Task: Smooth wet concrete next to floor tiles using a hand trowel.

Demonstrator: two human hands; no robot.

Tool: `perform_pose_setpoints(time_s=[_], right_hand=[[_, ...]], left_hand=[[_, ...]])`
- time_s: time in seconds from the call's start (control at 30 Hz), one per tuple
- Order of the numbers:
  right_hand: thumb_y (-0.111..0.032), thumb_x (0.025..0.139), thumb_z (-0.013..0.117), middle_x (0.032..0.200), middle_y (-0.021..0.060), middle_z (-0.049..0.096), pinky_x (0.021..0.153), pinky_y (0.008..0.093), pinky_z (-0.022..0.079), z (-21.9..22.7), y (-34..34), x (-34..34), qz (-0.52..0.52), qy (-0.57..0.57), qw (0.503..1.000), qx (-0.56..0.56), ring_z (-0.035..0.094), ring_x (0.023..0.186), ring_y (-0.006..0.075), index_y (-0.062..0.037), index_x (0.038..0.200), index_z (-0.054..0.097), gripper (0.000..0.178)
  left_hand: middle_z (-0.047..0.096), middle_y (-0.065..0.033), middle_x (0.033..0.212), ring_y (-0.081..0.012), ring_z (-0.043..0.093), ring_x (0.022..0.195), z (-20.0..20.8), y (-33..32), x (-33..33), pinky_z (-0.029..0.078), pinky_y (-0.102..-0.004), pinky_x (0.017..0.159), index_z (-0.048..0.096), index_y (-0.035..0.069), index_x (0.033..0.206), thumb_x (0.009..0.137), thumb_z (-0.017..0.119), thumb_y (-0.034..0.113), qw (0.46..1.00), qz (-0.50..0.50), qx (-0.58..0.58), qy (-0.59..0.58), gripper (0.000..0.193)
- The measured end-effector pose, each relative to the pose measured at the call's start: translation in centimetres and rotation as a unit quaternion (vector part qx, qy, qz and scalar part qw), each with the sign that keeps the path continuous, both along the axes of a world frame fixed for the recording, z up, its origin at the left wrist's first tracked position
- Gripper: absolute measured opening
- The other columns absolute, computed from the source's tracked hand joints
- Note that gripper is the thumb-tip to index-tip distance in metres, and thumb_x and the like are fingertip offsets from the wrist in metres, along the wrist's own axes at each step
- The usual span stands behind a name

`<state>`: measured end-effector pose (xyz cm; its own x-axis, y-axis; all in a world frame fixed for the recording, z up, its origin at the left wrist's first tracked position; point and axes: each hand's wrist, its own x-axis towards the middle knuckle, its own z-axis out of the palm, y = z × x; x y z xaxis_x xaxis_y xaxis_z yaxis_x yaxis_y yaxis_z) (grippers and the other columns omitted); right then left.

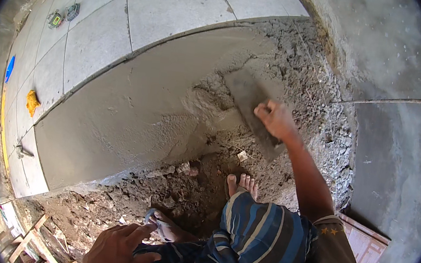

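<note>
My right hand [278, 121] is closed round the handle of a long rectangular plastering trowel [245, 89]. The blade lies slanted over the edge of a wet grey mortar bed [136, 99], where lumpy mortar [212, 93] meets rough ground. Most of the bed to the left has been smoothed, with streaks along its near side. My left hand [119, 250] hangs by my left leg at the bottom, its thumb apart from the fingers and nothing visible in it. My bare right foot [242, 183] stands on the soil near the trowel.
Large pale tiles [167, 9] border the mortar on the far side. A yellow cloth [32, 103] and a small hammer-like tool [23, 152] lie at left. A thin string [310, 52] runs along the right, where a rod [380, 100] sticks out by the wall. Wooden pieces [29, 238] lie at lower left.
</note>
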<state>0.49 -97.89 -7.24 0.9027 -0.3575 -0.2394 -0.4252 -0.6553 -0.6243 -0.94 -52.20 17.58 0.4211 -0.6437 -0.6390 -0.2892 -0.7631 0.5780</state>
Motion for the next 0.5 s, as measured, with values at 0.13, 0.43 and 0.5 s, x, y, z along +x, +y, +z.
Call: perform_pose_setpoints(time_s=[0.13, 0.43, 0.5], right_hand=[[-0.037, 0.092, 0.069, 0.096, 0.0247, 0.074, 0.077, 0.0446, 0.058, -0.2, 3.6, -1.8, 0.040, 0.011, 0.999, 0.019, 0.075, 0.086, 0.0343, 0.0026, 0.109, 0.073, 0.044], [-0.039, 0.091, 0.070, 0.096, 0.0231, 0.074, 0.075, 0.0468, 0.057, 1.7, 5.5, -4.1, 0.077, -0.045, 0.996, 0.028, 0.073, 0.086, 0.0392, -0.0010, 0.108, 0.075, 0.042], [-0.035, 0.093, 0.070, 0.090, 0.0206, 0.075, 0.069, 0.0434, 0.057, 5.6, 4.0, -0.4, 0.010, 0.004, 1.000, 0.001, 0.074, 0.077, 0.0338, -0.0012, 0.106, 0.075, 0.036]], left_hand=[[0.071, -0.0189, 0.111, -0.0395, 0.070, 0.098, 0.4, -0.8, 0.7, 0.057, -0.0475, 0.084, 0.059, 0.006, 0.139, 0.086, 0.081, 0.030, 0.995, -0.046, -0.047, -0.071, 0.062], [0.069, -0.0192, 0.116, -0.0420, 0.068, 0.101, 0.9, -1.5, 0.6, 0.056, -0.0482, 0.085, 0.057, 0.007, 0.141, 0.085, 0.081, 0.033, 0.994, -0.042, -0.043, -0.096, 0.066], [0.069, -0.0189, 0.115, -0.0414, 0.067, 0.102, 2.3, -1.2, 0.3, 0.055, -0.0489, 0.086, 0.056, 0.007, 0.142, 0.086, 0.080, 0.034, 0.998, -0.035, -0.018, -0.052, 0.066]])
